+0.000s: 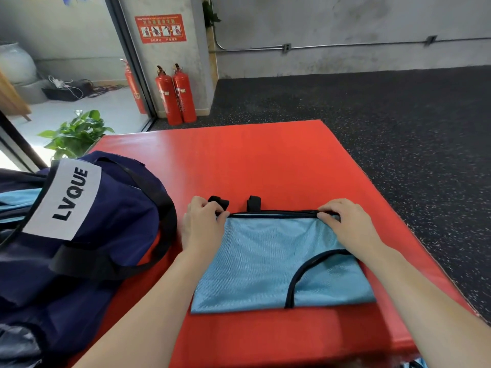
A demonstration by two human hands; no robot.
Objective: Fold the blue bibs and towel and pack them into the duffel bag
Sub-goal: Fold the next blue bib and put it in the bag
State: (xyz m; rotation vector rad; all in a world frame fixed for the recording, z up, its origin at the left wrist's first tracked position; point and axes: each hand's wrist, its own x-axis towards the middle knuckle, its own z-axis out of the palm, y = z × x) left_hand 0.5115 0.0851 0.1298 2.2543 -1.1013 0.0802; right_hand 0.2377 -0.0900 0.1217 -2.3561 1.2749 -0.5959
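Note:
A light blue bib [265, 264] with black trim lies folded flat on the red mat [239, 166]. Two black straps stick out past its far edge. My left hand [203, 224] pinches the bib's far left corner by the left strap. My right hand [345, 221] grips the far right corner along the black hem. The navy duffel bag [87, 229], with a white LVQUE label, sits at the left on the mat. Light blue cloth [18, 197] shows inside its opening at the far left.
Dark speckled floor [398, 115] surrounds the mat on the right and behind. Two red fire extinguishers [176, 96] stand against the wall behind, and a potted plant [75, 134] is behind the bag. More blue fabric [414, 363] peeks out at the bottom right edge.

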